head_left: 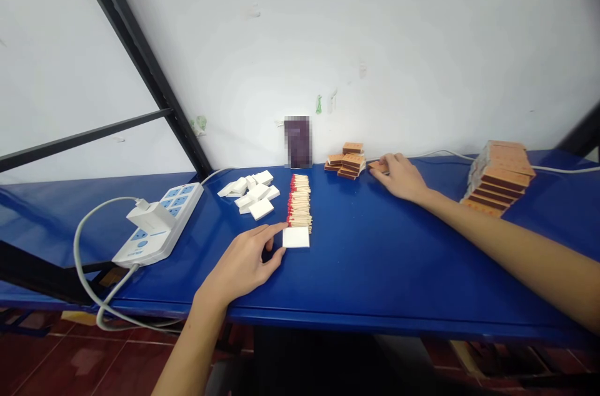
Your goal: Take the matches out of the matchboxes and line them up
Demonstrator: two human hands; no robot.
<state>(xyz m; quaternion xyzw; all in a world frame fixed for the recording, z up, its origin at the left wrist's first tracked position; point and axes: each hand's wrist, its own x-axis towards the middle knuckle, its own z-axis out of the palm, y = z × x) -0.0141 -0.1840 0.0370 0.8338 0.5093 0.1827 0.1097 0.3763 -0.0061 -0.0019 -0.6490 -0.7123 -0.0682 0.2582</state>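
Observation:
My left hand (248,258) pinches the left end of a white matchbox tray (296,237) between thumb and index finger. The tray lies at the near end of a long row of matches (299,202), whose red heads point left. Far to the right, my right hand (400,176) has its fingers closed over an orange-brown matchbox cover (377,166) on the table, partly hidden by the hand. Just left of it sits a small pile of matchbox covers (351,162). A heap of white trays (257,193) lies left of the matches.
A tall stack of matchbox covers (501,174) leans at the right. At the left lies a white power strip (182,202) with a plugged-in charger (152,216) and a looping cable. A dark purple, blurred item (299,143) stands against the wall behind the blue table (365,258).

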